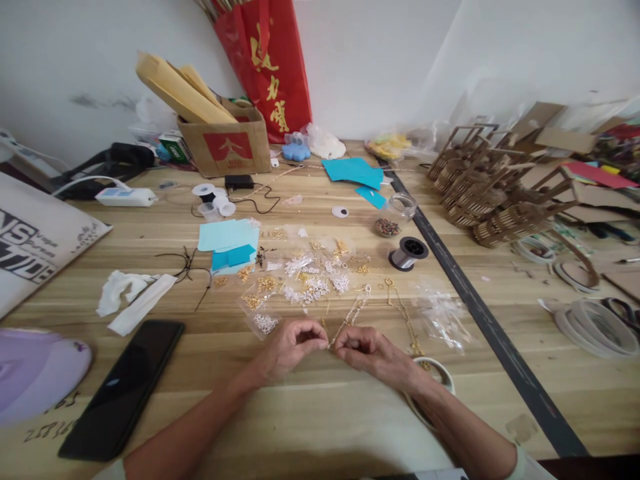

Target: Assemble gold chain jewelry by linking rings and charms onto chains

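Note:
My left hand (294,345) and my right hand (369,350) are close together over the wooden table, fingertips nearly touching. Both are closed in a pinch at a thin jewelry chain (354,312), which trails away from the fingertips toward the beads. What lies right between the fingertips is too small to make out. Beyond the hands spread small clear bags of gold and silver findings (313,290). A second, gold chain (403,312) lies right of my right hand. Near that wrist rests a pale ring-shaped roll (443,373), partly covered by the forearm.
A wire spool (409,254) and a bead jar (388,227) stand at the right, beside a dark strip (465,287) across the table. Woven baskets (495,187) sit farther right. Left are a black phone (123,390), white cloth (143,303) and blue cards (230,243); a cardboard box (225,148) stands behind.

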A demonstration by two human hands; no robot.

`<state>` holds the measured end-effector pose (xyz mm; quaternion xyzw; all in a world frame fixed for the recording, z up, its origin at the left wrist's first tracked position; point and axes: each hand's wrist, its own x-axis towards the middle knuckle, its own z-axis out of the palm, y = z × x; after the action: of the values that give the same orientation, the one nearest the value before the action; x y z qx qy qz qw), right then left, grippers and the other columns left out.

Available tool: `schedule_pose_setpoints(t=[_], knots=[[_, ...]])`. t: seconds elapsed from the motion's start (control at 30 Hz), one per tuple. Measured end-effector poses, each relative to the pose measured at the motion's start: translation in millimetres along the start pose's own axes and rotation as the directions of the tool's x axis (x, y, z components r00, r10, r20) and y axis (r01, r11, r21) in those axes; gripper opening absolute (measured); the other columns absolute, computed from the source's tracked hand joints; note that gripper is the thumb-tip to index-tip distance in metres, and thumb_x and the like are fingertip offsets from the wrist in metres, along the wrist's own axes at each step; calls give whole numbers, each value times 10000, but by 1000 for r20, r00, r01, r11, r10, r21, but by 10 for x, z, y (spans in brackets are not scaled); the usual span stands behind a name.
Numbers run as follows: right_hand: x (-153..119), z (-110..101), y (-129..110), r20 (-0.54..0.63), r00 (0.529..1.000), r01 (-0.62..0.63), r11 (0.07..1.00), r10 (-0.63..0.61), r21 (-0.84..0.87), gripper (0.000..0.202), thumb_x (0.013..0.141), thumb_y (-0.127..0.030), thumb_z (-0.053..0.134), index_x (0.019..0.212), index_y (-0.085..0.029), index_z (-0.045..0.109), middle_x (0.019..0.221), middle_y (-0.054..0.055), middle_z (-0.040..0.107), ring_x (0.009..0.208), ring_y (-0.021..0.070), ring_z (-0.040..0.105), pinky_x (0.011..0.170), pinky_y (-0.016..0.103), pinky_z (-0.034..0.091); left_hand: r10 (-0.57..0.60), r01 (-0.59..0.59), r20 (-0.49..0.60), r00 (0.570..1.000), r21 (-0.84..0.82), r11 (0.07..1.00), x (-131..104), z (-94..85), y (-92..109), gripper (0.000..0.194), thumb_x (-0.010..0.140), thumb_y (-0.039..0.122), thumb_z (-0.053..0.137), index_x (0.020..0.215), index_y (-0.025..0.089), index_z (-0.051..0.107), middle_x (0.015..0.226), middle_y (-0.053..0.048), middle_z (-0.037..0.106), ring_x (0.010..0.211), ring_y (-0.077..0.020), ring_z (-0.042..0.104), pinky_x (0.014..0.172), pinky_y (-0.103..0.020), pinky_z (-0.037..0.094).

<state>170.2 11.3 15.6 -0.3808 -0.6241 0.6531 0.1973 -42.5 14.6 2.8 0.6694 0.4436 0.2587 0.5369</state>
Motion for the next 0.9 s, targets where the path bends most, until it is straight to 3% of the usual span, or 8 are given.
schedule_pose_setpoints(t=[0.9], knots=[[-5,-2,-13,-15,1000,4,1000,-4,-12,304,866,-447,574,756,-165,552,618,-43,421,555,92,317,501,229,231,-2,1,-11,1000,-47,999,4,15,-82,163,825,301,611,772,157,666,747,-14,658,715,-154,568,666,-250,429]])
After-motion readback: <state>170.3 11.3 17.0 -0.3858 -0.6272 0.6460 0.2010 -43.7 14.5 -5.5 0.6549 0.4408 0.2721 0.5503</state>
